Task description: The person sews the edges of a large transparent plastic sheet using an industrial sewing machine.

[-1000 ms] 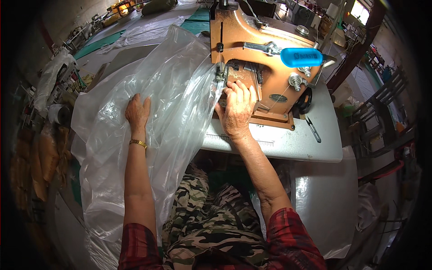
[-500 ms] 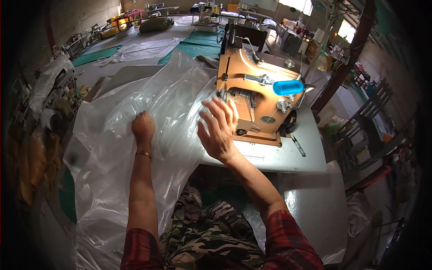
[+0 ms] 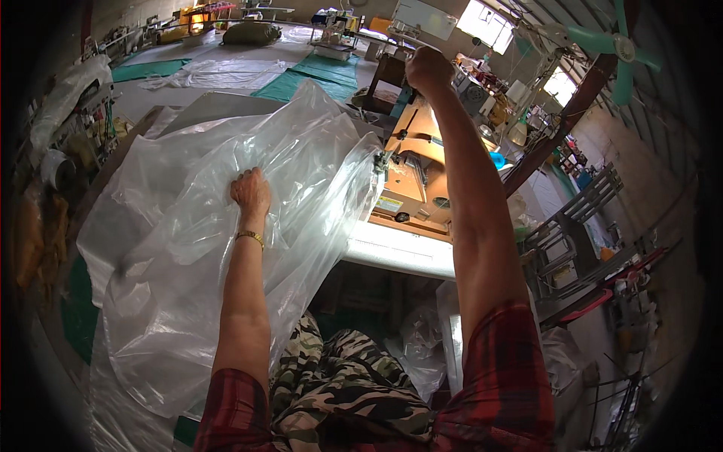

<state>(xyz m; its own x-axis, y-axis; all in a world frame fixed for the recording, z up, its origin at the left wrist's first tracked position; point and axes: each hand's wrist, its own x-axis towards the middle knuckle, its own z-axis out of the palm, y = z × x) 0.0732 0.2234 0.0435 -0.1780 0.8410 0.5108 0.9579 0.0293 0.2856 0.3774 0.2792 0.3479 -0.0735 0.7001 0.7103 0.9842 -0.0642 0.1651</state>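
Note:
A large sheet of clear plastic (image 3: 188,203) lies in loose folds over the left of the table, its right edge running up to the needle area of an orange sewing machine (image 3: 407,184). My left hand (image 3: 251,192) rests on the sheet with its fingers curled into the film. Raised and stretched far forward, my right hand (image 3: 429,71) is closed at the top of the machine's head; what its fingers hold is hidden. My right forearm covers much of the machine's right side.
The pale table edge (image 3: 399,252) runs below the machine. Plastic-wrapped goods (image 3: 71,98) stand at the left. Green sheets (image 3: 312,75) lie on the floor beyond. At the right are a dark metal rack (image 3: 561,241) and a green fan (image 3: 623,49).
My right hand has moved from beside the needle area up and forward to the machine's top, its fingers closing. My left hand stays on the sheet. The view has tilted up slightly.

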